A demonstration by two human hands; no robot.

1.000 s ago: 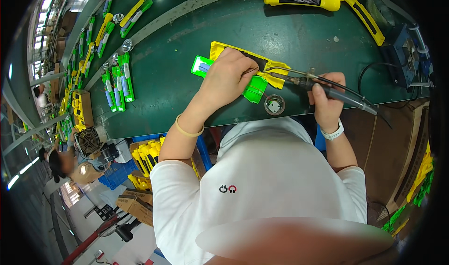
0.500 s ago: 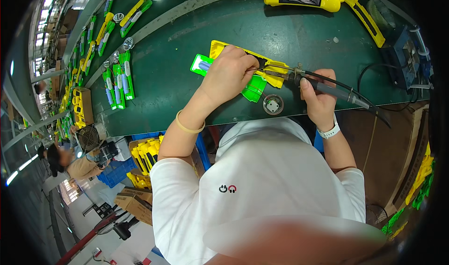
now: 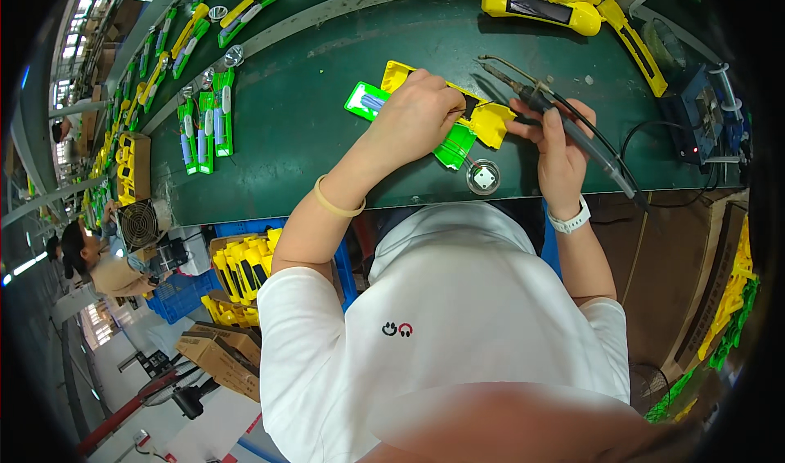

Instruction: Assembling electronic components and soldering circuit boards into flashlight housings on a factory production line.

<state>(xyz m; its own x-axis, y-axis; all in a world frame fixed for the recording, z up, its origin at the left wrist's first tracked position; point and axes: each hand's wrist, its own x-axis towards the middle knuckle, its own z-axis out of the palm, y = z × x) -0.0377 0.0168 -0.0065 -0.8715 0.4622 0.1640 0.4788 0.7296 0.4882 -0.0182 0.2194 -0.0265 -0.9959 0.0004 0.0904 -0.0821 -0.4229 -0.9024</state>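
Observation:
My right hand [image 3: 562,165] is closed around the dark handle of a soldering iron [image 3: 603,157], whose metal tip points up and left over the green bench. A thin tube runs alongside the iron's tip. My left hand [image 3: 419,118] rests over a yellow flashlight casing [image 3: 493,125], thumb and fingertips pinched together; what they hold is too small to make out. Under that hand lies a green part [image 3: 455,146] with a blue-grey cylinder on its far-left end. Thin wires lead from it to a round lamp cup [image 3: 483,177] near the bench edge.
Yellow casings [image 3: 541,9] lie at the back right, beside a blue soldering station [image 3: 695,111] with a cable. Green parts [image 3: 204,132] stand in a group at the left. Boxed yellow casings [image 3: 245,267] sit below the bench's left side. Another person [image 3: 110,271] is farther left.
The soldering iron has swung up and away from my left fingertips, its tip now in the air beyond the yellow casing. My left hand keeps its pinch. The whole view has shifted slightly.

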